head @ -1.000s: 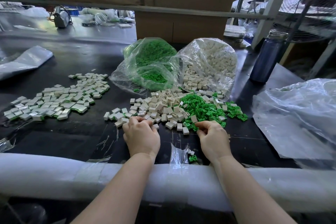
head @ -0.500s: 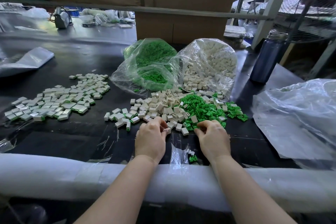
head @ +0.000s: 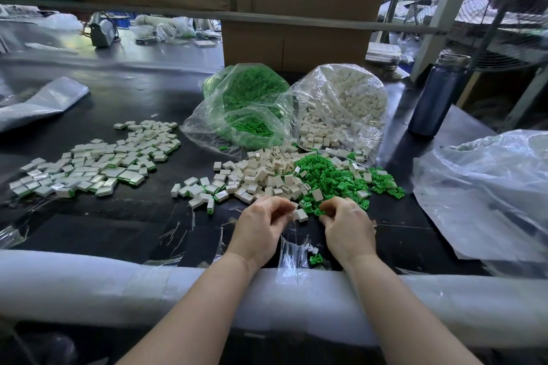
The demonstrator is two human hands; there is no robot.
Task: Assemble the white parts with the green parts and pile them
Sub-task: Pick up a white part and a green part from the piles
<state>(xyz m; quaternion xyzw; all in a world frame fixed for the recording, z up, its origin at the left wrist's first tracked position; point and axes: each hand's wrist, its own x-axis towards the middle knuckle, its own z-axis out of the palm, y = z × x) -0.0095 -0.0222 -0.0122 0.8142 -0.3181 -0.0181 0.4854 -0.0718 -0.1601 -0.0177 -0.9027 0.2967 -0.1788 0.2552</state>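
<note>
At the near edge of the black table, both hands sit close together with fingers curled. Left hand pinches a white part at its fingertips; the piece sticks out to the right of them, toward the other hand. Right hand has its fingers curled down at the near rim of the green heap, with a green part at the fingertips; whether they truly grip it I cannot tell.

Just beyond the left hand spreads the white heap, touching the green heap on its right. Further back, beyond both hands, two clear bags lie open toward them: the green bag on the left, the white bag on the right, side by side and touching. Well to the left of the left hand lies the finished pile, white pieces with green edges showing. A few loose pieces rest between the wrists, near the foam rail on which both forearms lie. Far right of the right hand stands a blue bottle, and a crumpled plastic sheet is nearer.
</note>
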